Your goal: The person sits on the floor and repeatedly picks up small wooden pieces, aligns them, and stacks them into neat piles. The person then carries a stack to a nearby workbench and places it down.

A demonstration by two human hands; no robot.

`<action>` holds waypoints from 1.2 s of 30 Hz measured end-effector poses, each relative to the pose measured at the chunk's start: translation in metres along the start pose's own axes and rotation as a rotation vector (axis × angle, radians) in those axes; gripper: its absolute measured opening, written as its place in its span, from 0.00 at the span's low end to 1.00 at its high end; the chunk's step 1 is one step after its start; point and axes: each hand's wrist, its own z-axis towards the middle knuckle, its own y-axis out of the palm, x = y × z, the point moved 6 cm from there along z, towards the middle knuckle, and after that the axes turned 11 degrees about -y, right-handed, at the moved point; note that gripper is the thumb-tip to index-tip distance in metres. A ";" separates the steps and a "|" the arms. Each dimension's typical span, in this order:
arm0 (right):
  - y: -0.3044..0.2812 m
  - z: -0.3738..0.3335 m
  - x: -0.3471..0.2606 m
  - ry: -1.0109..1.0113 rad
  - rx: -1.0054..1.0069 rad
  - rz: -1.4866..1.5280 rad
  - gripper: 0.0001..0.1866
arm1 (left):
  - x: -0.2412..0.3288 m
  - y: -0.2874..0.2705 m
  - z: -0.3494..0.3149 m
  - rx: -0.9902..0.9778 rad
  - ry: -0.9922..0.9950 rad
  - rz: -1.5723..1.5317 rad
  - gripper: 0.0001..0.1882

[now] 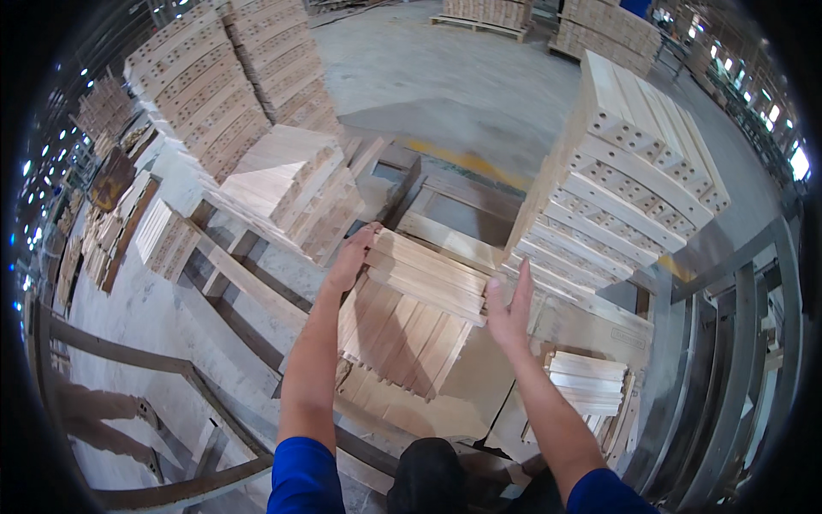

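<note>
A layer of pale wooden slats [428,272] lies across the top of a low stack of wooden slats [396,336] in front of me. My left hand [351,259] is closed at the layer's left end, its fingertips curled over the far corner. At the opposite end is my right hand [510,310], open, with its fingers stretched upward and its thumb touching the slat ends. The lower slats run toward me, crosswise to the upper ones. Part of the left hand's grip is hidden behind its own back.
A tall stack of drilled wooden pieces [616,171] stands at the right, with taller stacks [205,86] at the far left. A smaller slat bundle [586,381] lies near my right forearm. Metal frames [163,360] flank me, and wooden pallets [257,265] lie on the floor.
</note>
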 end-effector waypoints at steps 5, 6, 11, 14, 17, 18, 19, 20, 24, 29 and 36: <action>0.015 -0.016 0.045 0.115 0.215 0.298 0.49 | -0.009 0.018 -0.001 -0.097 -0.057 -0.119 0.30; 0.023 -0.016 0.044 0.077 0.230 0.263 0.49 | -0.011 0.016 0.000 -0.098 -0.082 -0.108 0.29; 0.033 -0.014 0.043 0.053 0.296 0.261 0.45 | -0.013 0.012 0.001 -0.103 -0.130 -0.149 0.27; 0.039 -0.016 0.046 0.094 0.246 0.194 0.42 | -0.006 0.011 -0.003 0.018 0.114 0.276 0.26; 0.026 -0.014 0.055 0.040 0.294 0.043 0.41 | -0.004 0.030 0.007 0.100 0.205 0.513 0.25; 0.019 -0.012 0.059 0.000 0.327 -0.015 0.42 | 0.000 0.040 0.012 0.152 0.278 0.595 0.25; 0.013 -0.013 0.061 -0.037 0.357 -0.066 0.42 | 0.001 0.039 0.014 0.211 0.352 0.682 0.25; 0.019 -0.013 0.062 -0.020 0.358 -0.046 0.42 | -0.001 0.037 0.015 0.260 0.422 0.765 0.25; 0.032 -0.034 0.039 -0.014 0.283 -0.053 0.43 | 0.007 -0.046 -0.001 0.433 0.550 0.648 0.20; -0.117 -0.161 0.032 -0.106 0.152 -0.254 0.46 | 0.026 0.073 -0.081 0.456 0.584 0.707 0.22; -0.300 -0.272 0.073 0.085 -0.290 -1.117 0.56 | -0.011 0.262 -0.214 -0.016 0.520 0.641 0.19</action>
